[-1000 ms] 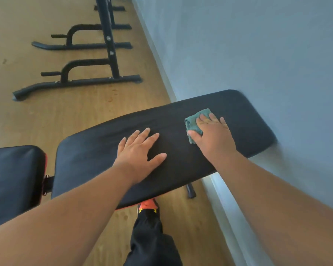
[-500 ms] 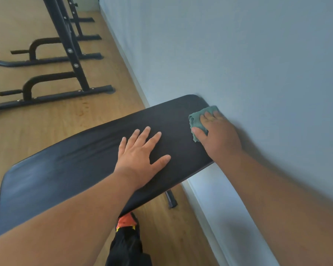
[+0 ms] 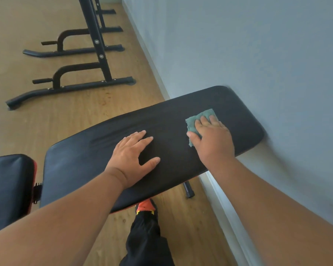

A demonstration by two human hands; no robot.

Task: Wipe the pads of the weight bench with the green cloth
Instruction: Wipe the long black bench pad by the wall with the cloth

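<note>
Far left, the smaller black vinyl seat pad (image 3: 8,189) with the red edge trim is cut off by the frame edge, and a bit of dark hinge hardware can be seen in the gap between it and the next pad. Up top on the light wooden plank floor (image 3: 37,121), a black tubular steel rack base (image 3: 69,87) is parked with its curved feet and bolted upright, well apart from the bench.

Next over, the long black padded backrest of the weight bench (image 3: 96,150) is seen running diagonally up toward the right, its far end right up against the pale blue-grey painted wall (image 3: 258,45). The left hand (image 3: 132,157) is laid flat on the middle of that pad, fingers straight and spread a little, thumb out to the side, nothing held, just pressed down on the vinyl.

Below the bench edge, an orange and black shoe (image 3: 145,206) and a black trouser leg (image 3: 146,242) are visible on the floor, plus a short black bench foot (image 3: 187,190) near the white skirting board (image 3: 219,198).

Further right, the crumpled green microfibre cloth (image 3: 198,120) is sat on the backrest toward its wall end. It's pinned under the right hand (image 3: 211,139), fingers laid over it fairly straight and thumb tucked at its left edge, so the cloth is pressed to the pad rather than bunched in a fist.
</note>
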